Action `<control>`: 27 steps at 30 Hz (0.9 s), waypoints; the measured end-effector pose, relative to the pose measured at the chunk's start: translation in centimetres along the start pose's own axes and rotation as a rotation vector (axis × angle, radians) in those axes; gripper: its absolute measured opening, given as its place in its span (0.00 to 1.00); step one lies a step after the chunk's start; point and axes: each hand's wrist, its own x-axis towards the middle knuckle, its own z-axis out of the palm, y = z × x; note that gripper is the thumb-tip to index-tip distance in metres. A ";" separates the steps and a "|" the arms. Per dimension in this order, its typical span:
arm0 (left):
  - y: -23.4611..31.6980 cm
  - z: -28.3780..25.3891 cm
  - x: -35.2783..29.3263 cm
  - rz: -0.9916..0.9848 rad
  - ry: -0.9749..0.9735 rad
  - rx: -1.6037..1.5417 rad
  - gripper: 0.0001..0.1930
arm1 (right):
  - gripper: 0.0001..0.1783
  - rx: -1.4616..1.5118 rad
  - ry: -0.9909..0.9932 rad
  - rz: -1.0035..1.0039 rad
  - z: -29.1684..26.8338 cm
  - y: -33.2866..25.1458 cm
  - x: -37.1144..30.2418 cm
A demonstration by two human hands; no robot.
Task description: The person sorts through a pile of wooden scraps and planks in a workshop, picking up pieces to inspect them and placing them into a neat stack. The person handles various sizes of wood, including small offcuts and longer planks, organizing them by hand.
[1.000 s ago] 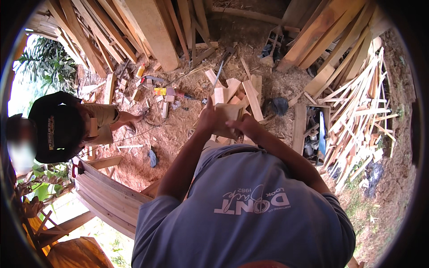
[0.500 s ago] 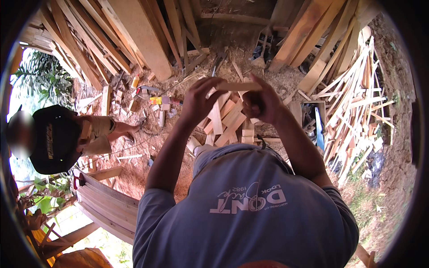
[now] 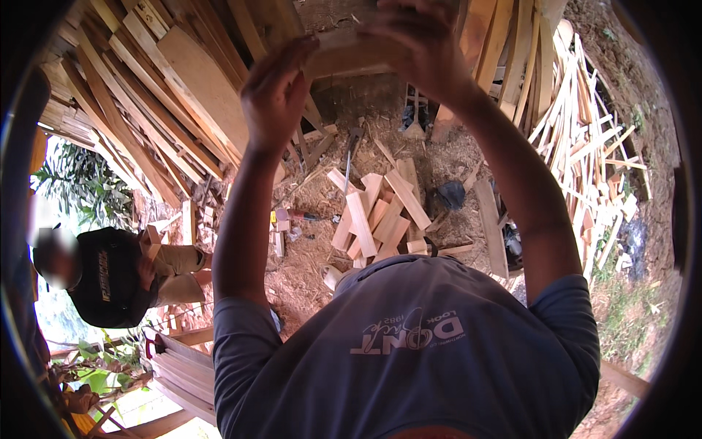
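Both my hands are raised high, close to the top of the picture. Between them spans a short flat piece of wood (image 3: 352, 57), dim and blurred, its outline partly lost against the timber behind. My left hand (image 3: 276, 91) has its bent fingers at the wood's left end. At the opposite end, my right hand (image 3: 424, 51) grips with fingers reaching over the top; motion smears them. Below the hands lies a heap of short cut wood blocks (image 3: 376, 216) on the sawdust, just ahead of my body.
Long boards (image 3: 197, 80) lean at the back left. Thin offcut strips (image 3: 585, 146) are piled at the right. A co-worker (image 3: 110, 274) at the left holds a small wood block (image 3: 152, 241). A long-handled tool (image 3: 351, 157) and a dark round object (image 3: 450, 194) lie near the heap.
My hands have risen and come closer, carrying the piece of wood upward. The view has tilted up, so more of the leaning boards shows.
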 end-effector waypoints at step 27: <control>3.1 -0.9 14.3 0.193 0.281 0.401 0.14 | 0.16 -0.252 0.474 0.053 -7.5 0.3 10.3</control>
